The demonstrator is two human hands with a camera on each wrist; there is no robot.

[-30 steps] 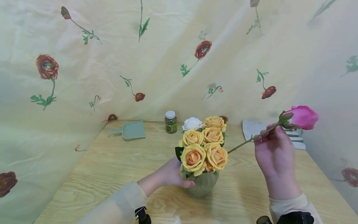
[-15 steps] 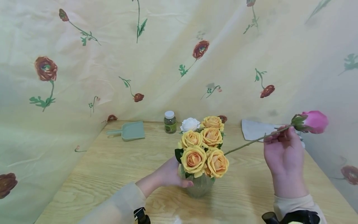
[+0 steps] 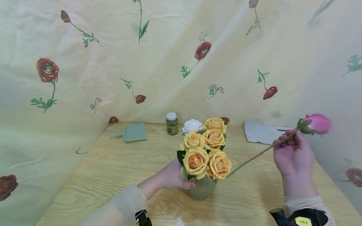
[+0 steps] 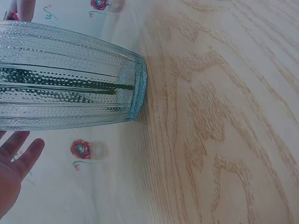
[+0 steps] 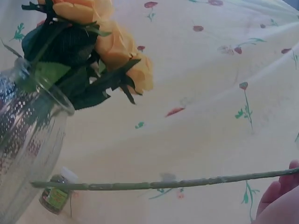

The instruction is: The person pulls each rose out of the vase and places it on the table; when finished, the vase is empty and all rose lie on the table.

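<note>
Soft, fairly even light fills the head view, leaving a faint shadow on the wooden surface (image 3: 107, 175) right of the glass vase (image 3: 200, 191); the rose stem (image 3: 260, 154) looks slightly blurred. The left wrist view is cool and pale (nearly washed out over the floral cloth (image 4: 93, 191)). The right wrist view is dimmer, its leaves (image 5: 44, 44) almost black, the jar label (image 5: 57, 198) soft.

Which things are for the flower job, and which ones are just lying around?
For the job, it seems:
- pink rose, held in the right hand
- glass vase, held by the left hand
- yellow roses
- white rose beside them

Probably just lying around:
- green dustpan
- white-lidded jar
- flat grey thing near the right hand
</note>
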